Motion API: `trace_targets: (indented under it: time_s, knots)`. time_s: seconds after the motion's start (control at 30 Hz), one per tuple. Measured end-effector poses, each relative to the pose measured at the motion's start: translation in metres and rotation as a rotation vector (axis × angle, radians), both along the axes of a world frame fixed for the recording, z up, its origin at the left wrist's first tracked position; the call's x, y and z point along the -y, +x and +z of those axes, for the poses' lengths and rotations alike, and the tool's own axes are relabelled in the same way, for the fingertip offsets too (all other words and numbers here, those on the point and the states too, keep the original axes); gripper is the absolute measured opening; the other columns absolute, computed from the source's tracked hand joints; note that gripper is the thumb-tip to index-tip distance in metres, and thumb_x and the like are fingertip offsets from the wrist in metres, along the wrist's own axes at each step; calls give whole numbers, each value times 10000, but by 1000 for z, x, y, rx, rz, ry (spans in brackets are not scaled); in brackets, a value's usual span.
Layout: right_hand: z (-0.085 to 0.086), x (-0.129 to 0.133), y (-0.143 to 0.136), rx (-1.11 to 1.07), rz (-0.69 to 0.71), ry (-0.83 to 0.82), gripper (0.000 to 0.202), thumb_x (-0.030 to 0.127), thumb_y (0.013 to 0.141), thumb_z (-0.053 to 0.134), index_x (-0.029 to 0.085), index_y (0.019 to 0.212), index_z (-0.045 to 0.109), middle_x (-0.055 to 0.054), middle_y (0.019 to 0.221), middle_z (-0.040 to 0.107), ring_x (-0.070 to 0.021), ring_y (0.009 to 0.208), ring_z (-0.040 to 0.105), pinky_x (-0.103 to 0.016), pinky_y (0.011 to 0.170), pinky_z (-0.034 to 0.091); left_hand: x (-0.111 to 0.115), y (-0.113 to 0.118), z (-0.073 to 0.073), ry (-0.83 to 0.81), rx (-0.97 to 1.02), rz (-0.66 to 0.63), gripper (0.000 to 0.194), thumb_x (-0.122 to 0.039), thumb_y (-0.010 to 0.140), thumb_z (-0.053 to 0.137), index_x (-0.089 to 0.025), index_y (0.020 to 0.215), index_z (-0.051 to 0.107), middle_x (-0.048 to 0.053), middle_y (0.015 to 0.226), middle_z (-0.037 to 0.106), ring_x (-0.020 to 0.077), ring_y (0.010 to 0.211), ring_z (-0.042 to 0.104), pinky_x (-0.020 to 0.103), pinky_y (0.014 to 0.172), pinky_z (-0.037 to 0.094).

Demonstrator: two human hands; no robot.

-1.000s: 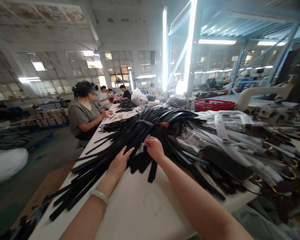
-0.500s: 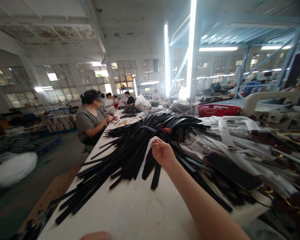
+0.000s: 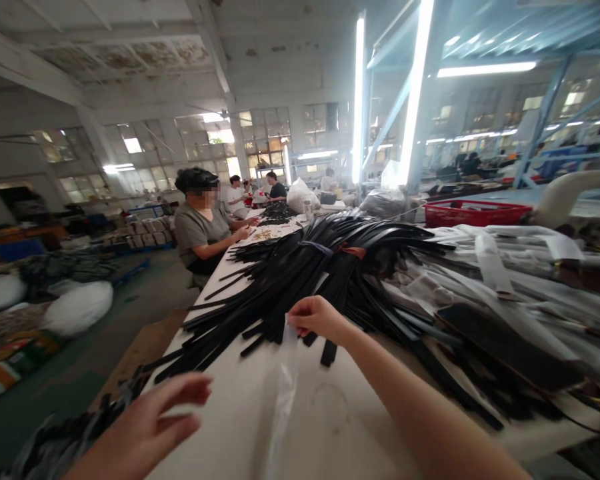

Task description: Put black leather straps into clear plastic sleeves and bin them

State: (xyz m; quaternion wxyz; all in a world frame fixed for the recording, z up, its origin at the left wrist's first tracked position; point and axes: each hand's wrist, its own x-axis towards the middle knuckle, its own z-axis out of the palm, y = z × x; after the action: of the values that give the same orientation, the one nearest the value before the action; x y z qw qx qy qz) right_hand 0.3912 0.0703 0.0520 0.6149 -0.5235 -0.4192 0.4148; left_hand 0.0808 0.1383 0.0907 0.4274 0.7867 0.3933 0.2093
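My right hand pinches the top end of a long, narrow clear plastic sleeve, which hangs down toward the near side of the white table. Just behind that hand lies a big heap of black straps, bound in bundles with a bluish tie and a brown tie. At the lower left, my left hand is raised over the table edge, thumb and fingers apart, holding nothing. It is slightly blurred and stays clear of the sleeve.
White-wrapped pieces pile up on the right, beside a dark flat piece. Farther back stands a red basket. A co-worker sits along the table's left side, near small brass-coloured parts.
My right hand has come down and nearer with the sleeve's end. My left hand has risen into view from the bottom edge. The view has swung a little left.
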Motion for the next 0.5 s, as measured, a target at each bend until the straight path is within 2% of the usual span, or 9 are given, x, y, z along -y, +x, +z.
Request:
trace_targets:
  time_s: [0.03, 0.1, 0.17, 0.23, 0.3, 0.37, 0.43, 0.5]
  knots:
    - [-4, -2, -10, 43, 21, 21, 232, 289, 608, 782, 118, 692, 649, 35, 484, 587, -64, 418, 528, -160, 430, 460, -4, 23, -1, -6, 24, -63, 472, -387, 628, 759, -241, 1054, 617, 62, 1040, 657, 259, 998, 608, 381, 865, 503]
    - [-13, -7, -27, 130, 32, 70, 231, 327, 638, 752, 138, 688, 627, 49, 482, 569, -69, 418, 518, -165, 419, 436, -11, 75, -8, -7, 104, -109, 524, -366, 628, 740, -182, 1093, 581, 84, 983, 670, 252, 955, 629, 383, 861, 494]
    - [-23, -12, -38, 175, -11, 90, 241, 355, 658, 731, 148, 673, 608, 46, 490, 560, -78, 419, 514, -176, 408, 420, -16, 120, -20, -80, 173, -193, 493, -290, 599, 737, -137, 1037, 571, 76, 859, 682, 230, 831, 657, 354, 776, 507]
    - [-32, -16, -39, 204, -83, 65, 252, 392, 713, 679, 153, 679, 608, 28, 504, 568, -101, 428, 528, -205, 414, 435, -22, 146, -34, -127, 223, -217, 413, -218, 579, 716, -122, 953, 569, 26, 686, 655, 194, 675, 648, 302, 649, 496]
    - [-37, -20, -31, 315, -198, 58, 266, 402, 807, 571, 154, 751, 646, -27, 602, 633, -145, 517, 593, -257, 479, 493, -28, 153, -45, -139, 248, -165, 378, -175, 558, 701, -124, 908, 567, -28, 552, 593, 159, 557, 602, 261, 554, 455]
    - [-39, -24, -19, 584, -305, 118, 258, 326, 854, 507, 170, 971, 676, -106, 927, 691, -213, 823, 654, -342, 694, 544, -34, 147, -51, -176, 269, -104, 400, -184, 552, 699, -130, 924, 562, -47, 520, 574, 145, 531, 582, 252, 537, 449]
    - [-40, -27, -9, 915, -317, 174, 409, 224, 812, 557, 232, 1219, 590, -104, 1288, 557, -268, 1190, 499, -437, 955, 442, -39, 138, -52, -258, 289, -86, 440, -229, 561, 701, -139, 963, 549, -36, 557, 603, 153, 569, 602, 269, 571, 478]
    - [-40, -29, -3, 1149, -243, 150, 539, 176, 769, 601, 272, 1295, 533, -63, 1398, 461, -299, 1338, 310, -514, 1072, 287, -42, 132, -49, -295, 300, -73, 467, -266, 564, 702, -145, 985, 539, -33, 579, 613, 158, 599, 616, 284, 605, 493]
